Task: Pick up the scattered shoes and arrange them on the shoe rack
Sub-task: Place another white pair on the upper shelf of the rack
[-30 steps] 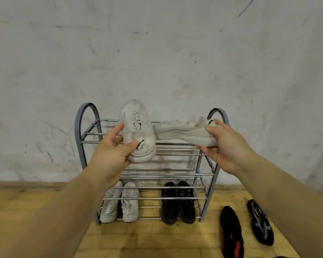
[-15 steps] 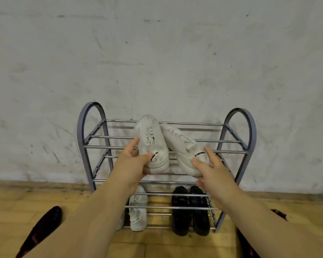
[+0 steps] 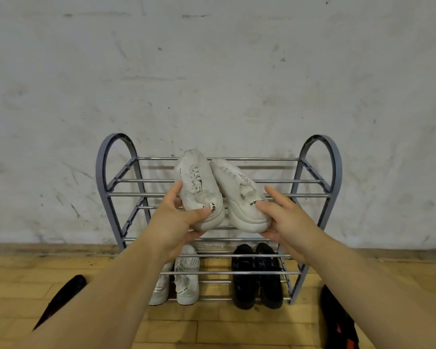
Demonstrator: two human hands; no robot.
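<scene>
Now left hand clamps left sneaker, right hand clamps right sneaker, at shoe rack; plank floor, scuffed wall.

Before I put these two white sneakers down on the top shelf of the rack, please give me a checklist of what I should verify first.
1. Grip of the left hand on the left white sneaker: ok, fingers curl round its heel.
2. Grip of the right hand on the right white sneaker: ok, thumb above, fingers below the heel.
3. Room on the top shelf of the shoe rack: ok, bare rails on both sides.
4. Sneakers parallel: not ok, toes converge.
5. Soles resting on rails: cannot tell.
6. Floor finished: not ok, left black shoe and right black shoe lie there.
</scene>
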